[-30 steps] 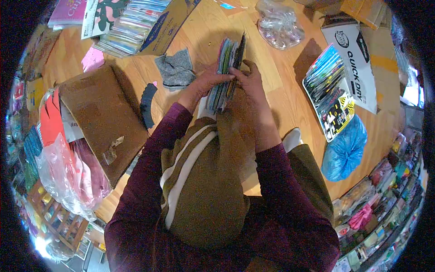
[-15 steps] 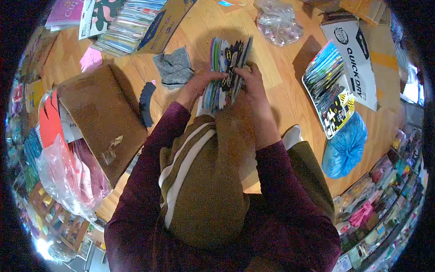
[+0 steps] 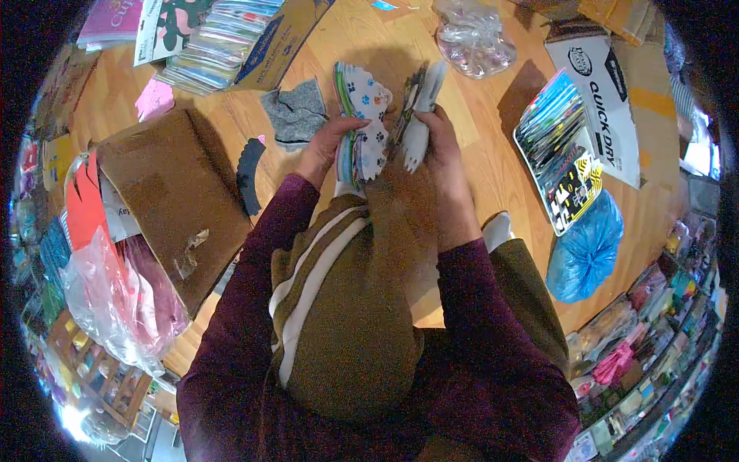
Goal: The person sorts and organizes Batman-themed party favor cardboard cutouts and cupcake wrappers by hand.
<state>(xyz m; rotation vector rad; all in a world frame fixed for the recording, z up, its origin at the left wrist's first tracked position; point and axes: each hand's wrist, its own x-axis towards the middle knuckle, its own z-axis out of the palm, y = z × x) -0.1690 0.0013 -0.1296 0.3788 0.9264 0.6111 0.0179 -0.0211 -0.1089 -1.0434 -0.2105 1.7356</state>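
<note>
Here left hand (image 3: 327, 146) pinches the paw-print stack of flat packets (image 3: 363, 127); right hand (image 3: 435, 150) pinches probably a few dark packets (image 3: 419, 104). Best split them slowly, grip firm.

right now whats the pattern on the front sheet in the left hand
White with small coloured paw prints on the front sheet, held by the left hand; head view.

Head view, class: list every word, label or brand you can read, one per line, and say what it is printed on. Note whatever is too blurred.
"QUICK DRY" on the white cardboard box.
Round logo above it: too small to read.
Print on the blue-edged cardboard box: blurred.
Pink packet: lettering cut off, unreadable.
</note>
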